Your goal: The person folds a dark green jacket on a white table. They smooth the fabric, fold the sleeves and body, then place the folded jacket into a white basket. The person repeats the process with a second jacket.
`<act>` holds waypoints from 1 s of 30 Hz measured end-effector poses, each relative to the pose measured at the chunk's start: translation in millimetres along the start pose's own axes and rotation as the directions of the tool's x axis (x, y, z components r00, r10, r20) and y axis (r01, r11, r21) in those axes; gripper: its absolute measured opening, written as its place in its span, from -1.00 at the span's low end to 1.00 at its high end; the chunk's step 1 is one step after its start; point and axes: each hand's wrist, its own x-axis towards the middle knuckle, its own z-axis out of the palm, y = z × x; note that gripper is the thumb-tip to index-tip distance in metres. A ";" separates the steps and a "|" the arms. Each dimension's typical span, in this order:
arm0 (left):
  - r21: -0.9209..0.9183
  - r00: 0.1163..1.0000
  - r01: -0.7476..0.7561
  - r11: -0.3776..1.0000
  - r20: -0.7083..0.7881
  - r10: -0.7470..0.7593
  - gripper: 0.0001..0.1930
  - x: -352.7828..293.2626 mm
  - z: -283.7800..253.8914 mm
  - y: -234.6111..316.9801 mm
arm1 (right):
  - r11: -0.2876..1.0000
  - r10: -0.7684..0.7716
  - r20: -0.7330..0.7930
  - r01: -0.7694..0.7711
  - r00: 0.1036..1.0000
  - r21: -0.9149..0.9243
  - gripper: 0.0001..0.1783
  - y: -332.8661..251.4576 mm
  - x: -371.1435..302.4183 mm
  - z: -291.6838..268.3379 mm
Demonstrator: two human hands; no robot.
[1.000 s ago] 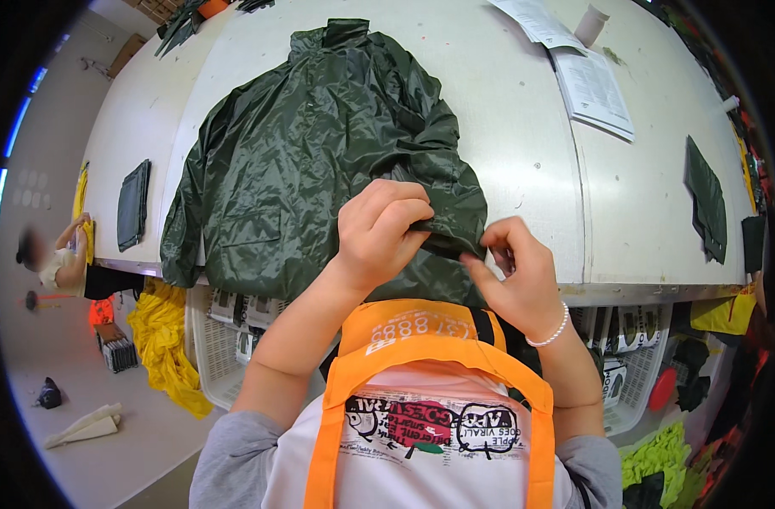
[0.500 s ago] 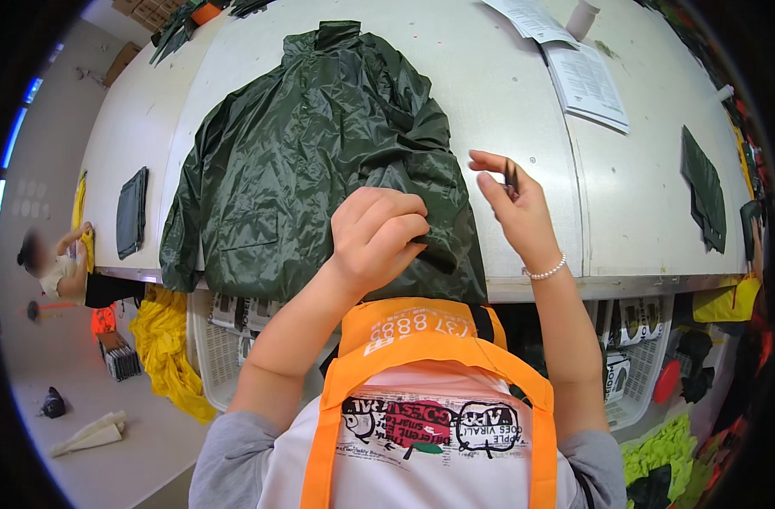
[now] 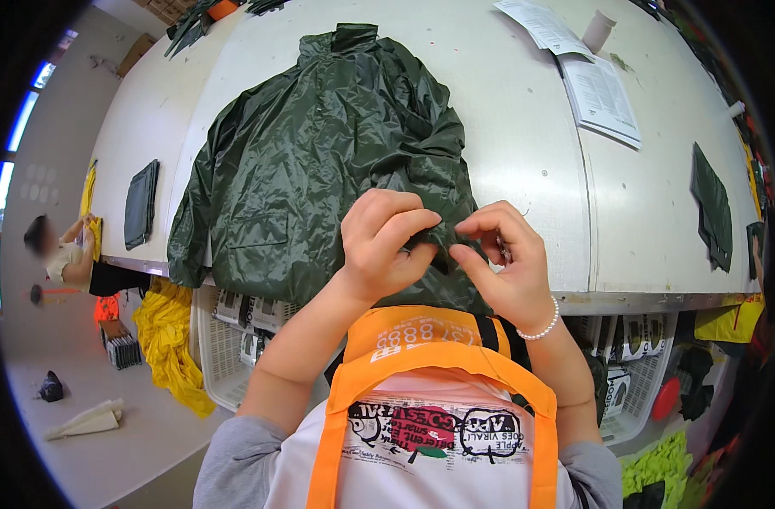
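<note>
A dark green, shiny rain jacket (image 3: 311,161) lies spread on the white table, collar at the far side and hem at the near edge. My left hand (image 3: 386,242) is closed on its sleeve end, thumb and fingers pinching the fabric above the jacket's lower right part. Close to that pinch is my right hand (image 3: 508,265), thumb and forefinger reaching to the sleeve end with a gap between them. Its curled fingers keep a small dark metal tool (image 3: 504,250) against the palm; its kind is mostly hidden.
Folded dark green garments lie at the left (image 3: 142,204) and right (image 3: 711,208). Papers (image 3: 604,97) and a white cylinder (image 3: 599,31) are at the far right. Under the table edge stand white baskets (image 3: 222,360) of packages, beside yellow fabric (image 3: 163,339). A person (image 3: 65,250) works at far left.
My right hand has come left and down to the sleeve end beside my left hand. The left hand keeps its pinch on the sleeve. The whole view has shifted slightly.
</note>
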 end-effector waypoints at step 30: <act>-0.076 0.996 0.011 0.997 0.087 -0.004 -0.73 2.6 8.4 7.3 | 0.992 0.054 -0.036 -0.058 0.998 -0.113 -0.81 -6.3 -14.0 -9.1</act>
